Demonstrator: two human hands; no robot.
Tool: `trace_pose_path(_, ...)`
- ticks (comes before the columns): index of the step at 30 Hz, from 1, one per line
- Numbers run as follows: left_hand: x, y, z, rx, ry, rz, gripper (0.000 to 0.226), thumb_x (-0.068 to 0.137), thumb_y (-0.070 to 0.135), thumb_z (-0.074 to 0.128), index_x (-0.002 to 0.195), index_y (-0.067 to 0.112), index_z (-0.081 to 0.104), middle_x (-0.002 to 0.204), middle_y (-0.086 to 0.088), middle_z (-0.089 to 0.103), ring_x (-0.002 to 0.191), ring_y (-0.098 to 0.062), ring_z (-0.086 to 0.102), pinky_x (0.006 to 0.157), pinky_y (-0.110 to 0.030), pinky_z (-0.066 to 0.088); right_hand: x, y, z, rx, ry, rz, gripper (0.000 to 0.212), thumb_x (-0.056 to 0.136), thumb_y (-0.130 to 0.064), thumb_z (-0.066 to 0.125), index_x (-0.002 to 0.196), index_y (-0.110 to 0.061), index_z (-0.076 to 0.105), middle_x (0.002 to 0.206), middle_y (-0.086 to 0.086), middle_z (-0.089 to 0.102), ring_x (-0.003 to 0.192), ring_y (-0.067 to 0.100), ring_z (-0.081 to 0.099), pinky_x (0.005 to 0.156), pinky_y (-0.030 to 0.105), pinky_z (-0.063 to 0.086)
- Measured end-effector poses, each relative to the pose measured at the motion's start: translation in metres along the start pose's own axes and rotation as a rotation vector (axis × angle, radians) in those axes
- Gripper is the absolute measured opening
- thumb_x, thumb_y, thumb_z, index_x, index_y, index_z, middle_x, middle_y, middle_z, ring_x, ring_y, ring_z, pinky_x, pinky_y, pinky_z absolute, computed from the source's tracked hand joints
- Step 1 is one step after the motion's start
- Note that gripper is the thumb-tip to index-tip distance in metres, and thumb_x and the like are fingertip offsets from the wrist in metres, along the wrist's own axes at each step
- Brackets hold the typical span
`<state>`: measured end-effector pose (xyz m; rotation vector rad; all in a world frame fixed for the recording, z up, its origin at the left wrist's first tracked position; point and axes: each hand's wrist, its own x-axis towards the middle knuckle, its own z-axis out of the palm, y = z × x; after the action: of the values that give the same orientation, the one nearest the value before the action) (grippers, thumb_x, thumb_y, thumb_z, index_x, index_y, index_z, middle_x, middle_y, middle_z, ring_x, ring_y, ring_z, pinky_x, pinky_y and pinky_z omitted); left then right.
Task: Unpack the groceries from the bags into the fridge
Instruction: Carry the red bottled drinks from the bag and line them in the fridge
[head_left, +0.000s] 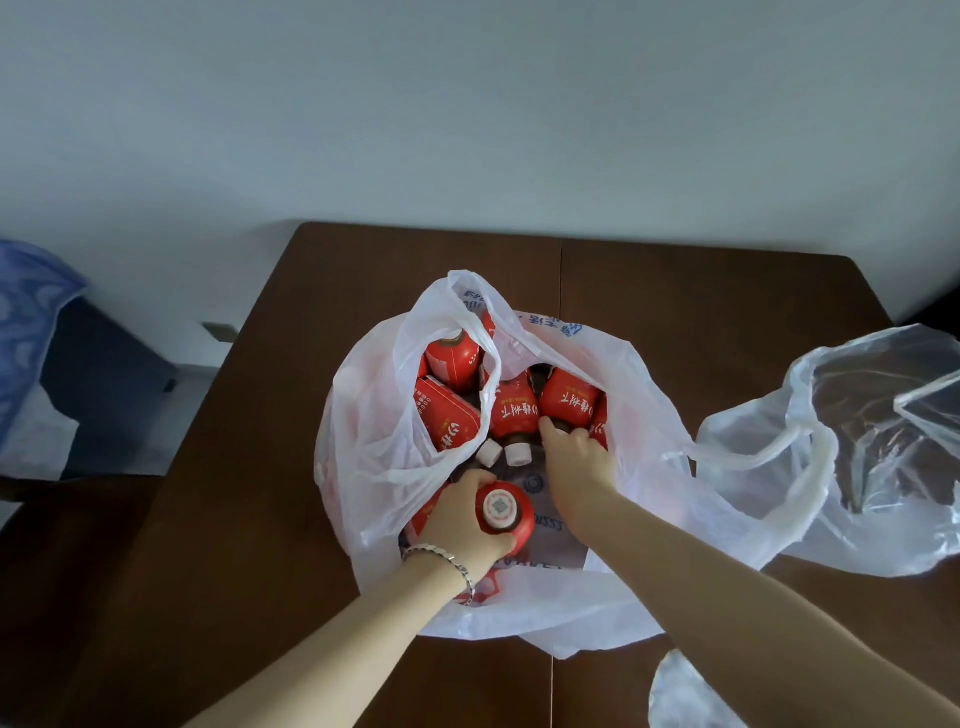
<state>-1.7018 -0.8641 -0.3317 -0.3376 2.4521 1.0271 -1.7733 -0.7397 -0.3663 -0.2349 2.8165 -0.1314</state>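
A white plastic bag (363, 441) sits open on the brown table (701, 291), holding several red-labelled bottles with white caps. My left hand (457, 514) grips one upright red bottle (506, 512) at the bag's near side, its cap facing the camera. My right hand (576, 462) reaches into the bag and curls its fingers round the neck end of another red bottle (569, 397) lying on its side. Two more bottles (511, 415) lie between, caps pointing toward me. No fridge is in view.
A second, clear plastic bag (857, 441) lies crumpled and slack at the table's right. A scrap of clear plastic (685, 696) shows at the bottom edge. A blue cloth (26, 322) over dark furniture stands left of the table. A pale wall rises behind.
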Motion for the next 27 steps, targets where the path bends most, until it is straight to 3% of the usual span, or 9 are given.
trace_pose_path(3, 0.001, -0.001, -0.001, -0.019, -0.016, -0.012, 0.06, 0.076, 0.02, 0.073, 0.128, 0.021, 0.042, 0.128, 0.001, 0.052, 0.122, -0.016, 0.048, 0.106, -0.032, 0.039, 0.005, -0.005, 0.006, 0.229, -0.019, 0.16, 0.038, 0.091, -0.013, 0.055, 0.127, -0.021, 0.044, 0.122, 0.009, 0.055, 0.109, 0.027, 0.056, 0.094, 0.04, 0.049)
trace_pose_path(6, 0.002, -0.003, -0.002, -0.013, -0.028, -0.012, 0.062, 0.075, 0.021, 0.074, 0.128, 0.023, 0.041, 0.129, 0.003, 0.051, 0.123, -0.016, 0.046, 0.106, -0.033, 0.037, 0.009, -0.003, 0.003, 0.31, -0.005, 0.175, 0.031, 0.091, -0.014, 0.052, 0.121, -0.021, 0.05, 0.116, 0.01, 0.057, 0.104, 0.029, 0.056, 0.092, 0.041, 0.049)
trace_pose_path(11, 0.0, -0.009, -0.005, -0.017, -0.01, 0.038, 0.059, 0.074, 0.022, 0.075, 0.125, 0.025, 0.045, 0.128, 0.005, 0.052, 0.123, -0.015, 0.047, 0.107, -0.035, 0.037, -0.008, 0.009, -0.031, 0.241, 0.005, 0.086, 0.023, 0.088, -0.031, 0.058, 0.109, -0.024, 0.05, 0.105, 0.005, 0.06, 0.094, 0.026, 0.058, 0.08, 0.035, 0.05)
trace_pose_path(15, 0.0, -0.01, -0.007, -0.006, 0.044, 0.099, 0.057, 0.07, 0.025, 0.077, 0.12, 0.026, 0.05, 0.124, 0.007, 0.056, 0.12, -0.013, 0.049, 0.106, -0.035, 0.037, -0.032, 0.02, -0.079, 0.073, -0.065, -0.03, 0.023, 0.095, -0.041, 0.045, 0.113, -0.027, 0.049, 0.107, 0.002, 0.061, 0.096, 0.022, 0.06, 0.077, 0.029, 0.046)
trace_pose_path(21, -0.001, -0.009, -0.01, 0.002, 0.016, 0.108, 0.051, 0.072, 0.028, 0.076, 0.117, 0.025, 0.053, 0.121, 0.005, 0.059, 0.118, -0.014, 0.052, 0.106, -0.034, 0.037, -0.059, 0.0, -0.085, -0.194, -0.176, -0.218, 0.023, 0.098, -0.034, 0.036, 0.117, -0.022, 0.039, 0.071, -0.002, 0.043, 0.064, 0.016, 0.046, 0.066, 0.029, 0.043)
trace_pose_path(25, 0.001, -0.007, -0.013, 0.104, -0.041, 0.107, 0.049, 0.074, 0.034, 0.073, 0.118, 0.026, 0.052, 0.121, 0.006, 0.06, 0.117, -0.014, 0.052, 0.108, -0.034, 0.037, -0.062, -0.003, -0.052, -0.145, -0.258, -0.177, 0.032, 0.093, -0.035, 0.04, 0.12, -0.018, 0.039, 0.071, -0.002, 0.041, 0.073, 0.016, 0.049, 0.07, 0.028, 0.045)
trace_pose_path(27, 0.002, -0.008, -0.012, 0.095, -0.068, 0.077, 0.056, 0.072, 0.03, 0.075, 0.122, 0.026, 0.051, 0.124, 0.006, 0.058, 0.121, -0.016, 0.05, 0.108, -0.039, 0.037, -0.065, 0.0, -0.044, -0.089, -0.224, -0.141, 0.034, 0.093, -0.036, 0.041, 0.121, -0.017, 0.041, 0.088, -0.001, 0.052, 0.084, 0.017, 0.052, 0.075, 0.027, 0.045)
